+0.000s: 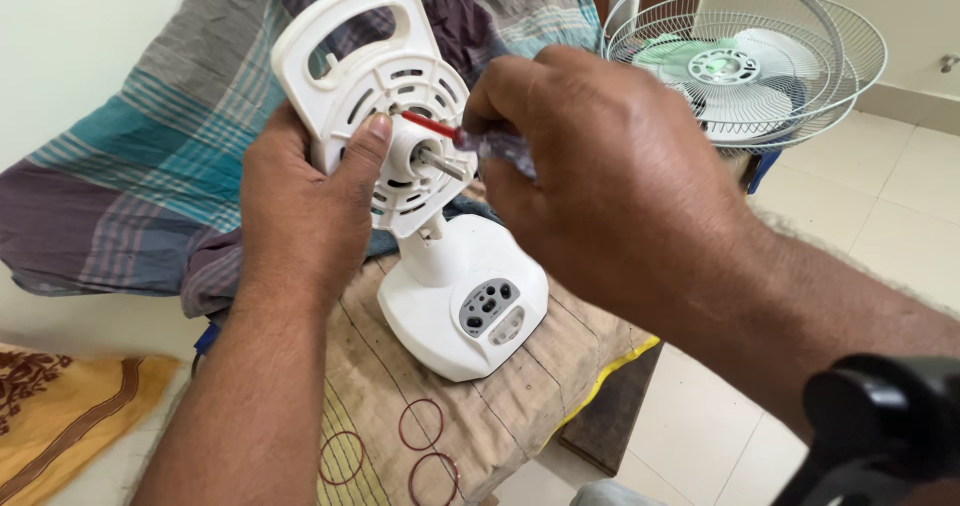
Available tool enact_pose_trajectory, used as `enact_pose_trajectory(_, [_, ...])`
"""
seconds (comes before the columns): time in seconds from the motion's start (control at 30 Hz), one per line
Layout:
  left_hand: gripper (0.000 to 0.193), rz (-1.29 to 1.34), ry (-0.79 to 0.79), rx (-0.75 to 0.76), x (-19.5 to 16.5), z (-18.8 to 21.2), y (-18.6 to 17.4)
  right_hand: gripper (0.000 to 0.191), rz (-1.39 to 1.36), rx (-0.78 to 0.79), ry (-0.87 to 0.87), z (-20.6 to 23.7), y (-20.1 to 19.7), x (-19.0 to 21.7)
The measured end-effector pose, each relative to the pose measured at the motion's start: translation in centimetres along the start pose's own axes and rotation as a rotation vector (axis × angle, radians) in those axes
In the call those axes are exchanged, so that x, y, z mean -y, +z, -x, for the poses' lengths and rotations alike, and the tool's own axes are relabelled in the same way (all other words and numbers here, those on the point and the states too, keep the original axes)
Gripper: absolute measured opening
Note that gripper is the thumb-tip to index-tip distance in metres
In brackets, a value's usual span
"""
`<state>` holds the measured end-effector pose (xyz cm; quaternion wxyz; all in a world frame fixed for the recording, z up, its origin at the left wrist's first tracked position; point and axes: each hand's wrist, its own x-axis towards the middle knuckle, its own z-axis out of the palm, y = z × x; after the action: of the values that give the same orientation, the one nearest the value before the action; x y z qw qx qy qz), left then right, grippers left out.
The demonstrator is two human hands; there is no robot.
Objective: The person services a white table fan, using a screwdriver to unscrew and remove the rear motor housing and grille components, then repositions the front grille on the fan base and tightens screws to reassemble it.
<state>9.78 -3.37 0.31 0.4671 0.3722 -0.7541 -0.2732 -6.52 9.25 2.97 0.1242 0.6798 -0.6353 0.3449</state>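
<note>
Black rounded object [880, 426], blurred, sits nearest the lens at bottom right; can't tell what it is. Right hand [610, 176] comes in from the right, fingers curled tight round a screwdriver [470, 141] w/ clear handle and red shaft, tip set against the front face of the fan motor housing [385, 106]. Left hand [305, 201] wraps the housing from the left, thumb pressed on the front face just beside the metal shaft [440, 163]. Housing is white, vented, w/ a carry handle on top, tilted back on its neck above the white fan base [465, 301]; base has a grey button panel facing near-right. Base stands on a beige cloth [420, 396] w/ thin stripes and red ring marks, over a low stand. Far left: striped plaid cloth [130, 166] in teal, grey and purple. Near left: yellow patterned fabric [60, 406]. Far right, well apart from the hands: wire fan guard [750, 61] w/ pale blades inside, on a tiled floor [900, 226].
</note>
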Motion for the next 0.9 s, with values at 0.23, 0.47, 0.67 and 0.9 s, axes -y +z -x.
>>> enact_pose_trajectory(0.23, [0.034, -0.014, -0.002, 0.005, -0.1, 0.0, 0.1, 0.017, -0.024, 0.132, 0.228, -0.9, -0.5, -0.4])
enact_pose_trajectory(0.47, [0.034, -0.002, -0.043, -0.010, -0.1, 0.1, 0.2, 0.021, -0.029, 0.001, 0.011, -0.1, 0.3, 0.0])
enact_pose_trajectory(0.67, [0.031, -0.054, 0.024, -0.001, -0.2, 0.1, 0.1, 0.017, 0.036, 0.245, 0.352, -0.9, 0.1, 0.1])
enact_pose_trajectory(0.9, [0.031, -0.041, 0.011, 0.002, 0.0, 0.1, -0.1, 0.029, -0.034, 0.127, 0.176, -0.2, 0.9, 0.4])
